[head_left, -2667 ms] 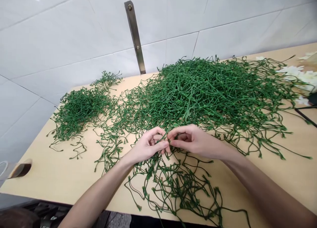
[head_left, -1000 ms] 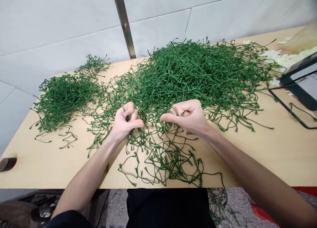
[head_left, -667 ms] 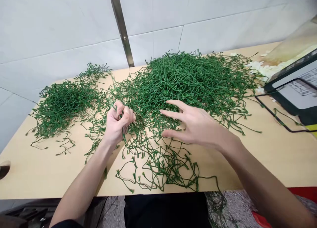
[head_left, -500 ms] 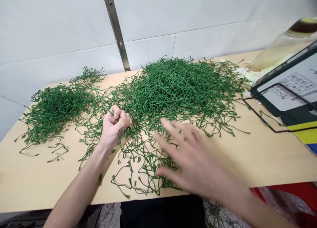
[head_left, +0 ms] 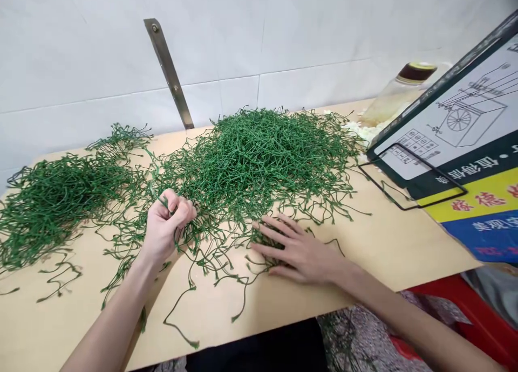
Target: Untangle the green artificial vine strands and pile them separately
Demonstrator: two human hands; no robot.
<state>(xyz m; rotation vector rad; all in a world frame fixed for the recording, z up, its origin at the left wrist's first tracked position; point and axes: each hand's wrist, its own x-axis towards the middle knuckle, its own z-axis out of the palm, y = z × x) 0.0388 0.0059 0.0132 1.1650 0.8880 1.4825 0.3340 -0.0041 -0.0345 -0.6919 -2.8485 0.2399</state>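
My left hand (head_left: pixel 165 227) is closed in a pinch around a thin green stem (head_left: pixel 154 172), whose paler upper part sticks out above the fingers. Whatever else may lie in that fist is hidden. Palm down, my right hand (head_left: pixel 301 252) rests with fingers spread over loose green stems at the near side of the table. Beyond it rises a large pile of thin green stems (head_left: pixel 267 151) with small forked ends, seemingly plastic. A smaller pile of the same stems (head_left: pixel 60 194) lies at the left, and scattered ones join the two.
A large printed box (head_left: pixel 465 129) leans at the right, with a bent black wire frame (head_left: pixel 408 206) before it. Behind stand a capped clear jar (head_left: pixel 394 94) and small white pieces (head_left: pixel 362 130). A metal bracket (head_left: pixel 170 73) is on the tiled wall. Something red (head_left: pixel 465 312) sits below the table edge.
My right hand has come down onto the loose stems, shifting those near the front edge inward. My left hand keeps its pinch. The view has turned right, showing more of the box.
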